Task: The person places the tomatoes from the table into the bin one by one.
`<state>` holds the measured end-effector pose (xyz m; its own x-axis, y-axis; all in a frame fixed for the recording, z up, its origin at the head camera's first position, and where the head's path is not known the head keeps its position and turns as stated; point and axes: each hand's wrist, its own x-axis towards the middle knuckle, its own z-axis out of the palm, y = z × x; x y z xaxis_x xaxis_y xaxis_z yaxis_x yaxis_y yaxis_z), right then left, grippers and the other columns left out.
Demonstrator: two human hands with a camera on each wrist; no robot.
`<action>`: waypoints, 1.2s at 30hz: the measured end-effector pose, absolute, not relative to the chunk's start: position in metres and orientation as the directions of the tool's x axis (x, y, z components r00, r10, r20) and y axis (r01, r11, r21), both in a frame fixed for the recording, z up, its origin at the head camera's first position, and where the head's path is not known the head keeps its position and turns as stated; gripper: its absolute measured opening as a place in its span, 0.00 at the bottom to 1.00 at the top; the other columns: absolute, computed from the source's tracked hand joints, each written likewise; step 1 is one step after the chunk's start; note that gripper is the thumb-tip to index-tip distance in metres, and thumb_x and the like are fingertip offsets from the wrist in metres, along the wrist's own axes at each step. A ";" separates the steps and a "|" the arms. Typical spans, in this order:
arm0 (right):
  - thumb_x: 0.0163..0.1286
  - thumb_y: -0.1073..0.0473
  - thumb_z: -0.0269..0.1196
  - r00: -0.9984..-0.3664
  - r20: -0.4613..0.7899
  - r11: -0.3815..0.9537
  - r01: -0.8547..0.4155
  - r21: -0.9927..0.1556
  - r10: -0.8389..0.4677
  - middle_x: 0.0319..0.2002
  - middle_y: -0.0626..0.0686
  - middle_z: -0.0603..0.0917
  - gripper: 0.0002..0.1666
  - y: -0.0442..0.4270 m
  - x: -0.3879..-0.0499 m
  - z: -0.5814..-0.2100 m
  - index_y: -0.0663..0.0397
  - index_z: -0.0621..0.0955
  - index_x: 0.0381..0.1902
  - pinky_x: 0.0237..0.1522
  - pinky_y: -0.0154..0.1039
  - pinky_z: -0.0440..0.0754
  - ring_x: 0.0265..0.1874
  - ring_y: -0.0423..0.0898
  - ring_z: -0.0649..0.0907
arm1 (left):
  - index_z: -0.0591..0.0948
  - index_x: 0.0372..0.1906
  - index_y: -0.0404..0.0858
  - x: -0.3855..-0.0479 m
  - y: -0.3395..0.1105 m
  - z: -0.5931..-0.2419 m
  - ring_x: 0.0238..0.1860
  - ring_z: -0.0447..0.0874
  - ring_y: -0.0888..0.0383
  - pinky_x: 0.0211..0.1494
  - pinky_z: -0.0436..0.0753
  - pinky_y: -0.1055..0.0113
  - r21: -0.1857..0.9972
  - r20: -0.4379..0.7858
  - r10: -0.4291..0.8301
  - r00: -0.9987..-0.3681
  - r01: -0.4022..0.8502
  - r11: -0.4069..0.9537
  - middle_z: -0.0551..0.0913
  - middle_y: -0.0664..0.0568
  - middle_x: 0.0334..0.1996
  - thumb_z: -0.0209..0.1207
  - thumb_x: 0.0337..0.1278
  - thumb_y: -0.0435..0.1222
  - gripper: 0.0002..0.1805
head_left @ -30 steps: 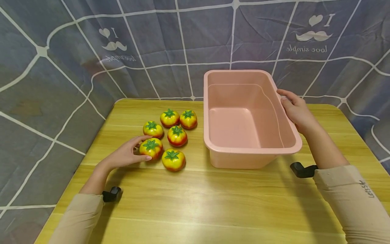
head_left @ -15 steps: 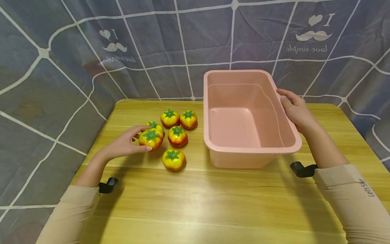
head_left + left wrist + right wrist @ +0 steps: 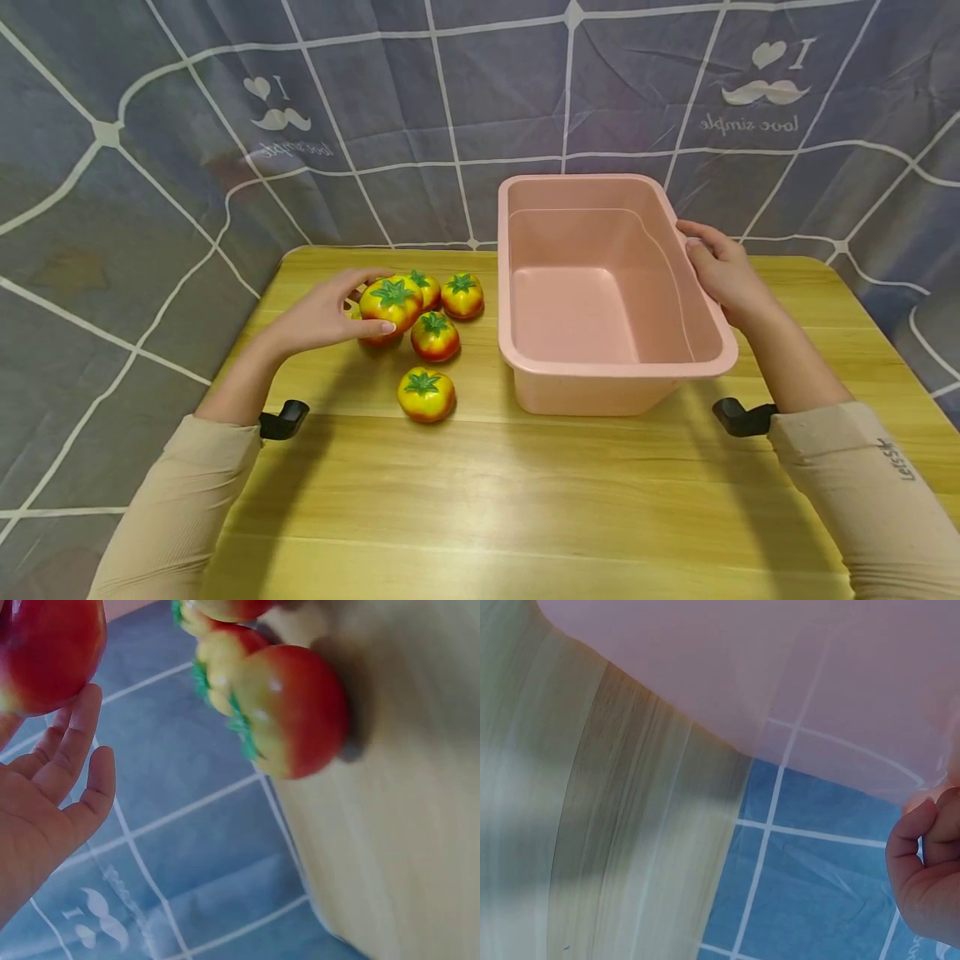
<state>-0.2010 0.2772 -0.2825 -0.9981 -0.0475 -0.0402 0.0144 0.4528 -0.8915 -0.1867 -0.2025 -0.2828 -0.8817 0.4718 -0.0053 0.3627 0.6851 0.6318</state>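
Observation:
My left hand point(image 3: 327, 313) holds a yellow-and-red tomato point(image 3: 392, 303) with a green leafy top between thumb and fingers, raised above the table. In the left wrist view its red underside point(image 3: 52, 652) shows above the fingers. Just below and behind it, a second tomato point(image 3: 378, 340) is mostly covered. Close by sit more tomatoes: one at the back point(image 3: 426, 289), one beside it point(image 3: 462, 296), one in the middle point(image 3: 435, 337) and one in front point(image 3: 426, 394). My right hand point(image 3: 726, 275) grips the right rim of a pink plastic tub point(image 3: 615, 368), which holds nothing.
The wooden table point(image 3: 480, 500) carries the tub and the tomatoes. A grey-blue curtain point(image 3: 390, 92) with white lines hangs right behind the table and along its left side. A black wrist mount point(image 3: 283, 419) hangs off the left forearm, and another black mount point(image 3: 742, 417) off the right.
My left hand has lifted the tomato off the table and carried it away from me and slightly right, over the other tomatoes. The right hand and the tub stay in place.

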 end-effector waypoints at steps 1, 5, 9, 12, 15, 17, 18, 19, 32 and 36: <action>0.76 0.48 0.38 -0.998 -0.038 0.456 0.012 -0.890 -0.049 0.62 0.65 0.64 0.33 0.277 -0.201 -0.282 0.56 0.53 0.72 0.36 0.24 0.77 0.36 0.27 0.76 | 0.66 0.65 0.41 -0.189 -0.199 -0.280 0.50 0.70 0.47 0.51 0.72 0.50 0.629 -0.006 0.470 -0.882 0.363 0.688 0.71 0.44 0.54 0.66 0.49 0.45 0.37; 0.76 0.48 0.38 -0.998 -0.033 0.453 0.006 -0.892 -0.051 0.62 0.65 0.65 0.33 0.276 -0.201 -0.282 0.57 0.53 0.72 0.36 0.24 0.77 0.36 0.27 0.76 | 0.66 0.65 0.42 -0.202 -0.185 -0.266 0.49 0.71 0.46 0.50 0.72 0.50 0.635 0.001 0.476 -0.879 0.369 0.679 0.72 0.45 0.52 0.66 0.48 0.45 0.38; 0.76 0.48 0.38 -0.998 -0.038 0.454 0.008 -0.891 -0.055 0.63 0.66 0.64 0.33 0.275 -0.201 -0.282 0.57 0.53 0.72 0.36 0.24 0.77 0.36 0.28 0.76 | 0.65 0.66 0.43 -0.212 -0.169 -0.251 0.50 0.71 0.47 0.51 0.73 0.50 0.627 0.024 0.496 -0.868 0.400 0.669 0.71 0.46 0.54 0.65 0.49 0.47 0.38; 0.76 0.48 0.38 -0.998 -0.033 0.463 0.006 -0.886 -0.051 0.63 0.66 0.64 0.33 0.275 -0.201 -0.281 0.57 0.53 0.72 0.36 0.23 0.77 0.36 0.27 0.76 | 0.65 0.67 0.44 -0.219 -0.156 -0.242 0.49 0.70 0.49 0.49 0.73 0.53 0.625 0.041 0.507 -0.861 0.417 0.660 0.71 0.48 0.55 0.65 0.49 0.49 0.39; 0.76 0.48 0.38 -0.999 -0.025 0.464 0.004 -0.886 -0.038 0.62 0.66 0.65 0.32 0.276 -0.200 -0.280 0.58 0.54 0.72 0.35 0.23 0.77 0.35 0.27 0.75 | 0.65 0.67 0.46 -0.224 -0.143 -0.238 0.48 0.70 0.50 0.49 0.72 0.56 0.644 0.054 0.520 -0.853 0.427 0.635 0.71 0.49 0.55 0.64 0.49 0.50 0.39; 0.76 0.48 0.38 -0.999 -0.029 0.460 0.009 -0.888 -0.037 0.62 0.66 0.64 0.32 0.277 -0.200 -0.280 0.57 0.54 0.72 0.35 0.23 0.77 0.36 0.27 0.76 | 0.65 0.67 0.46 -0.226 -0.135 -0.237 0.48 0.70 0.51 0.49 0.73 0.57 0.659 0.063 0.527 -0.847 0.432 0.616 0.71 0.50 0.55 0.65 0.48 0.50 0.39; 0.76 0.48 0.38 -0.999 -0.034 0.463 0.012 -0.886 -0.039 0.63 0.66 0.64 0.32 0.277 -0.200 -0.280 0.57 0.54 0.72 0.35 0.23 0.77 0.36 0.27 0.76 | 0.65 0.67 0.47 -0.227 -0.131 -0.237 0.48 0.70 0.51 0.49 0.73 0.57 0.665 0.066 0.531 -0.845 0.434 0.608 0.70 0.51 0.56 0.65 0.48 0.50 0.39; 0.76 0.47 0.38 -0.998 -0.039 0.462 0.015 -0.887 -0.042 0.63 0.66 0.64 0.33 0.277 -0.200 -0.280 0.57 0.53 0.72 0.35 0.23 0.77 0.36 0.28 0.76 | 0.65 0.67 0.47 -0.228 -0.127 -0.237 0.48 0.70 0.52 0.49 0.73 0.57 0.671 0.069 0.535 -0.842 0.436 0.600 0.70 0.51 0.56 0.65 0.49 0.50 0.39; 0.76 0.47 0.38 -0.998 -0.031 0.448 0.007 -0.894 -0.046 0.63 0.66 0.63 0.33 0.277 -0.200 -0.281 0.57 0.53 0.72 0.37 0.23 0.77 0.37 0.27 0.76 | 0.66 0.65 0.45 -0.237 -0.084 -0.232 0.42 0.71 0.55 0.44 0.74 0.64 0.667 0.117 0.590 -0.799 0.503 0.550 0.72 0.52 0.51 0.65 0.49 0.48 0.37; 0.76 0.47 0.38 -0.999 -0.033 0.455 0.010 -0.890 -0.042 0.64 0.66 0.63 0.33 0.277 -0.200 -0.280 0.57 0.54 0.72 0.37 0.23 0.76 0.38 0.28 0.75 | 0.66 0.65 0.46 -0.238 -0.072 -0.233 0.44 0.71 0.56 0.45 0.74 0.65 0.675 0.119 0.604 -0.788 0.511 0.533 0.72 0.53 0.52 0.64 0.49 0.50 0.37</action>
<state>-0.2001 0.2765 -0.2805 -0.9986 -0.0423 -0.0328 0.0100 0.4551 -0.8904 -0.2378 -0.0716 -0.2331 -0.7881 0.6039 0.1191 0.5106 0.5332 0.6745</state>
